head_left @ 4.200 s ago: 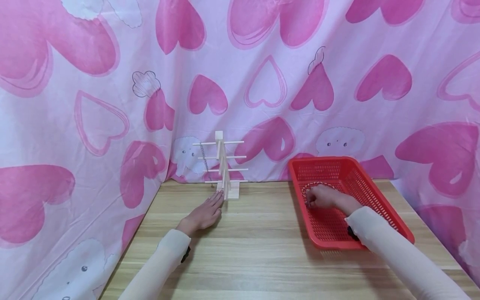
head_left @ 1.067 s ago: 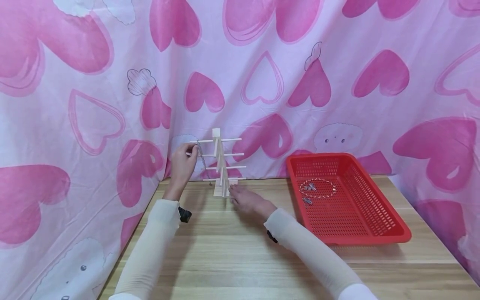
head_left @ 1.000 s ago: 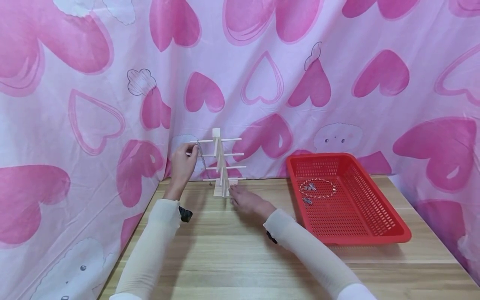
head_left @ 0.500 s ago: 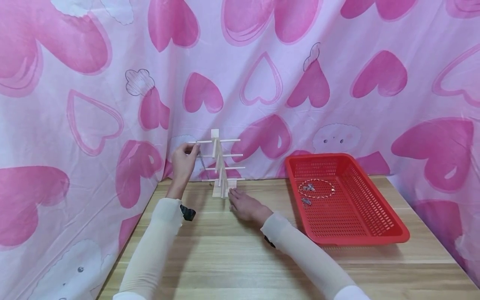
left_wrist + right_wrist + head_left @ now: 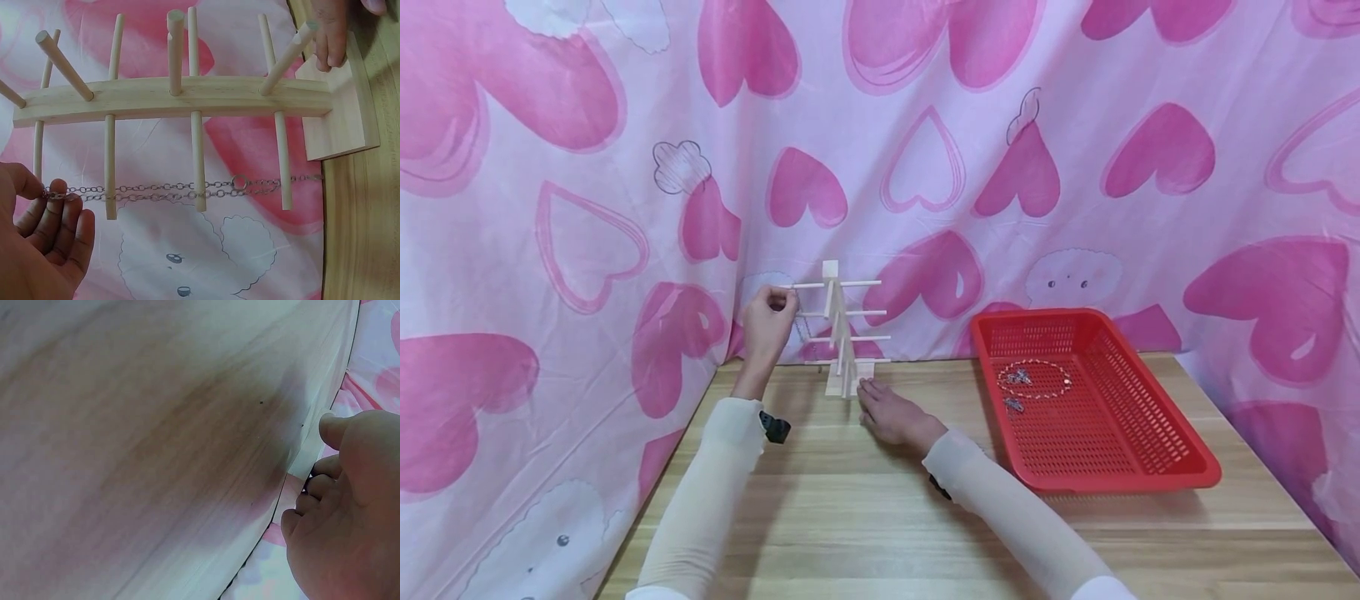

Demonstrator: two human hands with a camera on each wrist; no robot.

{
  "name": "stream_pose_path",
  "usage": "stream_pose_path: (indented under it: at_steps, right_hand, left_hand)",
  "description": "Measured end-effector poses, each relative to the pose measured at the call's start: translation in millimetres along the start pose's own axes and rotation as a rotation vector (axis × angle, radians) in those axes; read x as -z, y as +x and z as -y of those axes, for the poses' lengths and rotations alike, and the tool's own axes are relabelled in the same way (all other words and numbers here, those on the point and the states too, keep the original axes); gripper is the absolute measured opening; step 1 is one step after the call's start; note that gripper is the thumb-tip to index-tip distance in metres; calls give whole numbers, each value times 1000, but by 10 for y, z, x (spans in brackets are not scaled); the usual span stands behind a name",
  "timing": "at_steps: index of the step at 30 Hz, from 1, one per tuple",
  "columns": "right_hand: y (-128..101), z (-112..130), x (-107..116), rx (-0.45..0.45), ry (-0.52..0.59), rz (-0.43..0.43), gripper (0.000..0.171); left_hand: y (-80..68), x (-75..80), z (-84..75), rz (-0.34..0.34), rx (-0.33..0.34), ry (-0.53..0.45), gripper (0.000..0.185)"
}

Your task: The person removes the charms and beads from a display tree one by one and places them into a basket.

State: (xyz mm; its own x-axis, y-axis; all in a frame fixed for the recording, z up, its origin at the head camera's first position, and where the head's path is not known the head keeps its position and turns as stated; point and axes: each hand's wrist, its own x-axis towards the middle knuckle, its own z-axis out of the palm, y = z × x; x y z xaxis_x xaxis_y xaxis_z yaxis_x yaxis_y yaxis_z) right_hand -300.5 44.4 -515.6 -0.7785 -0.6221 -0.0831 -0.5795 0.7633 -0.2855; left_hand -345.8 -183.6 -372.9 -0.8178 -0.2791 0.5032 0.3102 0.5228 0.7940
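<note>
A pale wooden peg stand with several rods stands upright at the back of the table. My left hand is at the left tip of its top rod. Between thumb and forefinger it pinches a silver chain necklace, which hangs in two strands past the rods in the left wrist view. A larger ring sits on the chain near the lower rods. My right hand rests its fingers, nearly straight, on the stand's square base. In the right wrist view that right hand shows at the edge.
A red perforated basket sits on the right of the wooden table. Inside it lie a beaded necklace in a loop and small silvery chains. A pink heart-print cloth hangs right behind the stand.
Earlier, my right hand was in the basket and my left on the stand's base. My left hand has since risen to the top rod and pinched the chain; my right has moved to the base.
</note>
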Motion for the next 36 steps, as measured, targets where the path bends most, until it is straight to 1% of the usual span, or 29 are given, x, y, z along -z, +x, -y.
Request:
stream_pose_path:
  at_steps: [4,9,13,19,27,36]
  right_hand:
    - [7,0,-8,-9,1,4,63]
    - [16,-6,-27,-4,0,-1,63]
    - [12,-3,-34,-4,-3,2,63]
    - [11,6,-40,-23,-11,12,65]
    - [7,10,-41,-11,-15,7,66]
    - [7,20,-36,-28,-28,22,67]
  left_hand:
    - [8,-9,8,-1,-7,27,22]
    - [23,-9,-14,-12,-28,17,23]
    - [35,-7,-14,-43,-50,5,22]
    - [58,-10,11,-78,-80,30,20]
    - [88,47,58,-129,-65,-26,19]
    - [132,146,86,-124,-72,-86,16]
